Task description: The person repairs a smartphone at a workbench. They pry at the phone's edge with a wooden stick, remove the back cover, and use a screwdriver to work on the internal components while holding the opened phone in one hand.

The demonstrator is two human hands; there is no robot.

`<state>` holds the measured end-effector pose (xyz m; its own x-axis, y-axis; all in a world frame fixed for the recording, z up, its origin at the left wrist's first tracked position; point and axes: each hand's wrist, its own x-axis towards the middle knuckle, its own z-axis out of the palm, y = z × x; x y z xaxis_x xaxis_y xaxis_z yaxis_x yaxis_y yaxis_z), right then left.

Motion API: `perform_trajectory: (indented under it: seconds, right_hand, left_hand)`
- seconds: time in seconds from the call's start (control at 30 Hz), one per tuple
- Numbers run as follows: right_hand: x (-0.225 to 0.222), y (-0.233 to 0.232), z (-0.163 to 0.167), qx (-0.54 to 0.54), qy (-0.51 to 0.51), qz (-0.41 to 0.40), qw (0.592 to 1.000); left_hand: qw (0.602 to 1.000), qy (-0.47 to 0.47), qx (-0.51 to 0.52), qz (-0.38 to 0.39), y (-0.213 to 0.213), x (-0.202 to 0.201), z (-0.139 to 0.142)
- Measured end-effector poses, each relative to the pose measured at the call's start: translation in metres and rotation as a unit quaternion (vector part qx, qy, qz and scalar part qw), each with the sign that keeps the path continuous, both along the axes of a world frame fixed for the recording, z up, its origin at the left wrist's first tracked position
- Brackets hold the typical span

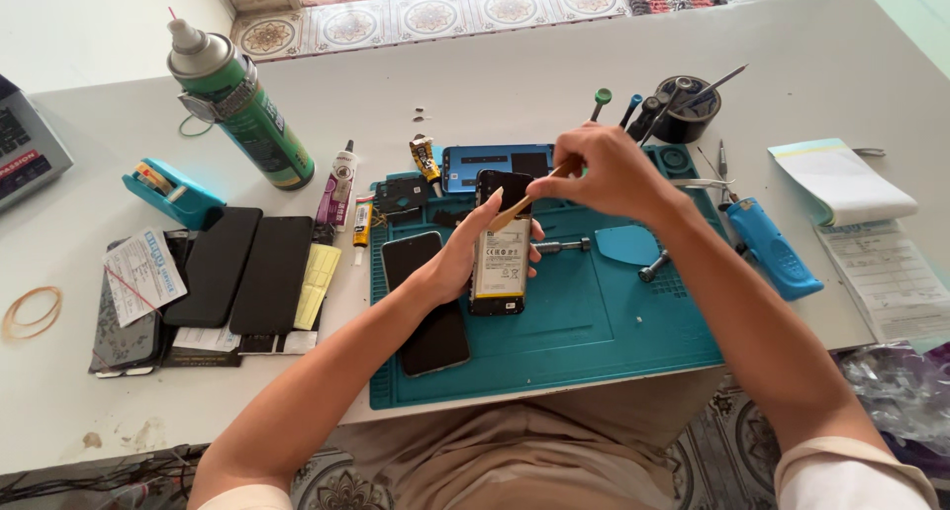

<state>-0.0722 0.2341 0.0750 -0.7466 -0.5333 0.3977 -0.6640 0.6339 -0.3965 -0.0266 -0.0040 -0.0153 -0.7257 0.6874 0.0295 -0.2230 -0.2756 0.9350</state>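
the lower right of the teal silicone work mat (594, 342) lies bare; upper mat crowded by a blue phone back cover (495, 164), a black tool cup (683, 109) and a blue handheld tool (777, 248).

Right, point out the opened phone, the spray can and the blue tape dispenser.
opened phone (500, 263): head view, on its battery.
spray can (259, 124): head view, green body.
blue tape dispenser (173, 195): head view, its side.

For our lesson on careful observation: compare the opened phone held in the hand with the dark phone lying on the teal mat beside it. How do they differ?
The opened phone has its back off, showing a pale battery; the dark phone shows one plain black face. The opened phone is gripped by the left hand while the right hand puts a thin tool to it; the dark phone lies untouched. Both are slim rectangles over the teal mat.
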Motion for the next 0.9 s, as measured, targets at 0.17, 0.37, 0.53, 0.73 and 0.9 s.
perform_trajectory:
  seconds: [0.17, 0.37, 0.53, 0.73, 0.9]
  right_hand:
    - [-0.004, 0.004, 0.000, 0.018, -0.059, -0.054, 0.997]
    - [0.001, 0.000, -0.005, 0.008, -0.075, -0.028, 0.997]
    - [-0.007, 0.006, 0.001, -0.050, -0.049, -0.069, 0.995]
    - [-0.003, -0.001, -0.008, -0.032, -0.112, 0.027, 0.993]
    - [-0.011, 0.009, 0.000, -0.007, -0.114, -0.016, 0.993]
  left_hand:
    - [1.000, -0.002, -0.004, 0.030, 0.002, 0.000, 0.002]
    - [1.000, -0.005, 0.011, 0.016, 0.005, 0.000, 0.005]
    - [1.000, 0.000, 0.014, 0.018, 0.003, 0.000, 0.008]
    - [1.000, -0.003, 0.022, 0.006, 0.004, -0.002, 0.006]
    - [1.000, 0.001, 0.016, 0.021, 0.005, -0.004, 0.002]
